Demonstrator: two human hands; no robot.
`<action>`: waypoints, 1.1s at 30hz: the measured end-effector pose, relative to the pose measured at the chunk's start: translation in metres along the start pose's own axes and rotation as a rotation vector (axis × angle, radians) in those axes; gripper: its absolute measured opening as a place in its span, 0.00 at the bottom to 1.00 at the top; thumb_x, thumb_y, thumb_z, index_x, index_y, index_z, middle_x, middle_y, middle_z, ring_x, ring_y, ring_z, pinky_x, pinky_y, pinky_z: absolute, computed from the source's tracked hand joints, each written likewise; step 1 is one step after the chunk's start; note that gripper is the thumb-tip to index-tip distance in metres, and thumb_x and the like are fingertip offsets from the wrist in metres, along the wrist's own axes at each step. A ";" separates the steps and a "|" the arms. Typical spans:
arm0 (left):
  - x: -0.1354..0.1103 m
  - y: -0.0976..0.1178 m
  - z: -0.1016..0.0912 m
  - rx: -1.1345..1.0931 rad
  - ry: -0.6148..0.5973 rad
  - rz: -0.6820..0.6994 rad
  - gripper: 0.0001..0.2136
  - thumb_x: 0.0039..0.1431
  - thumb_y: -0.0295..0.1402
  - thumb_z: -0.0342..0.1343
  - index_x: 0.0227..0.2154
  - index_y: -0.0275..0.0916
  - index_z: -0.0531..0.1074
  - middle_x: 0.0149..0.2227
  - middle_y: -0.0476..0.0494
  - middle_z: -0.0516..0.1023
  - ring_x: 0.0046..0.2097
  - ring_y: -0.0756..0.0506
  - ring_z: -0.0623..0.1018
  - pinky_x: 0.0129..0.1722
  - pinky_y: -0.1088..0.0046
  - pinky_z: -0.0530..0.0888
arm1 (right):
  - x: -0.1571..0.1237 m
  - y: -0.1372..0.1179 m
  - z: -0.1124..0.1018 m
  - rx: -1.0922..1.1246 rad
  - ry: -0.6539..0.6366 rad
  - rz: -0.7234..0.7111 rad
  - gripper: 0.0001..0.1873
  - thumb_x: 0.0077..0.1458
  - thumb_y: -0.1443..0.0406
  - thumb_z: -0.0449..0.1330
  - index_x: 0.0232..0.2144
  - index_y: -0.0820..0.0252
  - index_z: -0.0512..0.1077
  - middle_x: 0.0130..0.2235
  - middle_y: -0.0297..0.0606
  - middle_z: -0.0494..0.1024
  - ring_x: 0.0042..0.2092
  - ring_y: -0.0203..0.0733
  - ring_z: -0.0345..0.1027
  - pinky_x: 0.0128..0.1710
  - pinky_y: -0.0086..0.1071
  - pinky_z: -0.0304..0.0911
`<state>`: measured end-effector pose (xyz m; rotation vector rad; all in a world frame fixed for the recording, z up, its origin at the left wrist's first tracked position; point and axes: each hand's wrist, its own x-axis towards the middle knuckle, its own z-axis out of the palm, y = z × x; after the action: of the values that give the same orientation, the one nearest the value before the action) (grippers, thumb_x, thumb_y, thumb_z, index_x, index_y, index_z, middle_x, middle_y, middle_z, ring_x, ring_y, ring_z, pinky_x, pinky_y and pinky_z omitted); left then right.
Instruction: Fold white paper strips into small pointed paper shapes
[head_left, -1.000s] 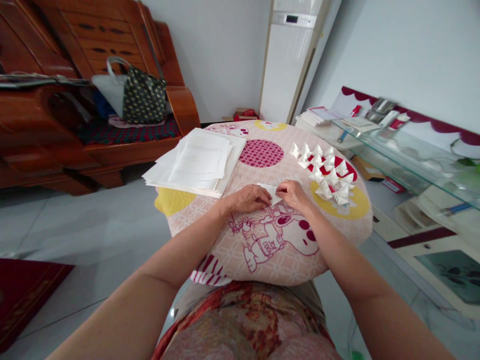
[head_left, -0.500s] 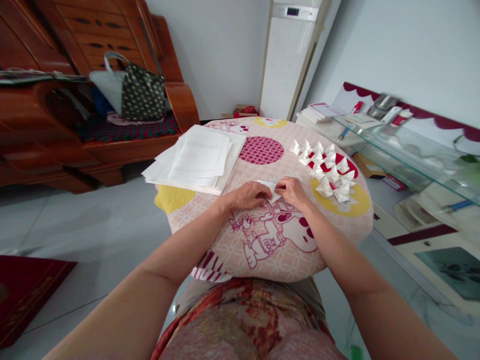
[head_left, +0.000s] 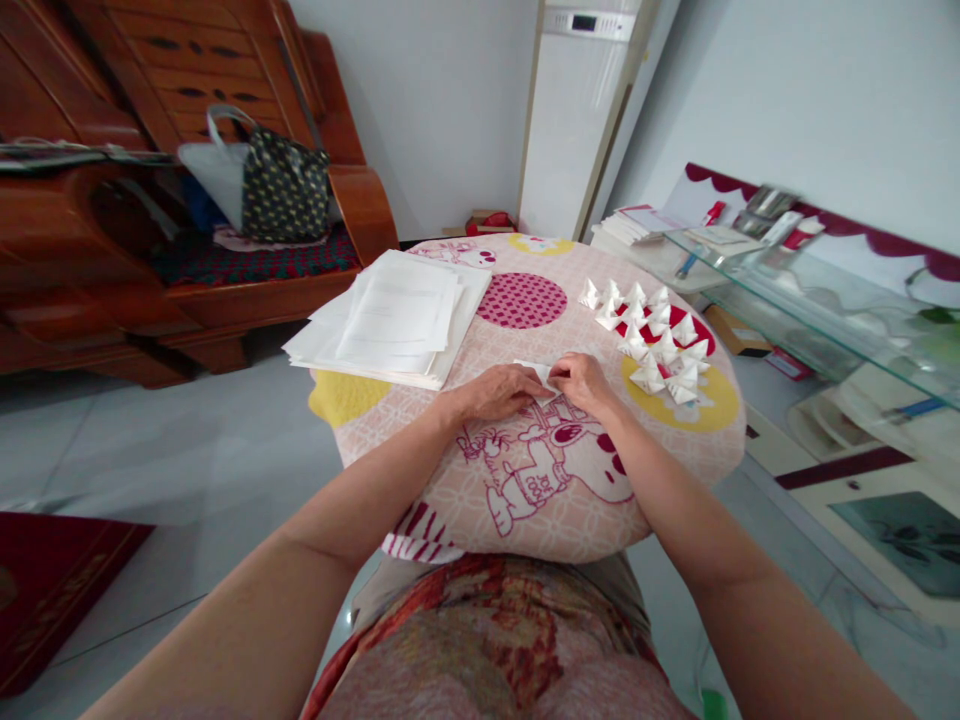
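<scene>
White paper piece (head_left: 537, 372) sits on the printed cloth (head_left: 525, 500) of the round table, near the middle of the top and just above the cartoon dog drawn there. It lies between your 2 hands, and they cover most of it; only a small corner shows. Your left hand (head_left: 496, 392) rests knuckles up on the paper's left part, fingers curled down and gripping it against the cloth. Your right hand (head_left: 583, 382) meets it from the other side, fingertips bent in and pinching the paper's right edge. The 2 hands almost touch over the paper. How far the piece is folded you cannot tell from this view.

To the right of your right hand, near it but apart, a cluster of folded white paper shapes (head_left: 658, 345) stands on the red and yellow circles of the cloth. To the left and further back, a loose stack of white sheets (head_left: 394, 320) lies on the table, hanging a little over its edge. Behind that stands a dark wooden bench (head_left: 112, 230) with a dotted handbag (head_left: 285, 195) on its seat. A tall white cabinet unit (head_left: 574, 130) stands against the far wall, and a glass shelf (head_left: 817, 300) runs along your right.
</scene>
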<state>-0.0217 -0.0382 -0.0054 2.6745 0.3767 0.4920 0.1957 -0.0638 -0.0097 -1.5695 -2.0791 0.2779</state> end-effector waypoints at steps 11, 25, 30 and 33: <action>-0.001 0.001 0.000 0.054 -0.038 0.001 0.18 0.63 0.23 0.54 0.49 0.46 0.82 0.49 0.43 0.82 0.48 0.45 0.80 0.51 0.69 0.74 | 0.001 -0.003 -0.001 0.061 -0.007 0.062 0.07 0.46 0.72 0.62 0.20 0.61 0.79 0.25 0.37 0.79 0.30 0.40 0.70 0.30 0.30 0.59; -0.001 0.008 0.001 0.164 -0.096 0.019 0.17 0.65 0.25 0.53 0.51 0.44 0.80 0.56 0.41 0.80 0.56 0.41 0.79 0.57 0.63 0.74 | -0.001 0.003 0.004 0.182 0.073 0.102 0.09 0.48 0.72 0.62 0.22 0.60 0.80 0.26 0.36 0.81 0.30 0.42 0.73 0.33 0.32 0.62; -0.002 0.010 0.000 0.173 -0.105 -0.003 0.18 0.65 0.25 0.54 0.53 0.45 0.79 0.57 0.42 0.80 0.58 0.42 0.78 0.59 0.64 0.73 | -0.006 0.008 -0.003 0.203 0.227 0.125 0.10 0.50 0.72 0.60 0.25 0.59 0.82 0.28 0.37 0.82 0.32 0.42 0.74 0.35 0.33 0.64; -0.001 0.009 0.001 0.172 -0.110 -0.007 0.18 0.65 0.25 0.54 0.53 0.44 0.79 0.57 0.41 0.80 0.57 0.41 0.78 0.59 0.63 0.73 | -0.012 0.008 -0.013 0.146 0.296 0.080 0.10 0.49 0.71 0.60 0.25 0.59 0.82 0.30 0.38 0.83 0.33 0.43 0.74 0.36 0.33 0.65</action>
<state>-0.0209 -0.0471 -0.0027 2.8497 0.4129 0.3210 0.2109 -0.0748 -0.0059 -1.5074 -1.7346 0.2064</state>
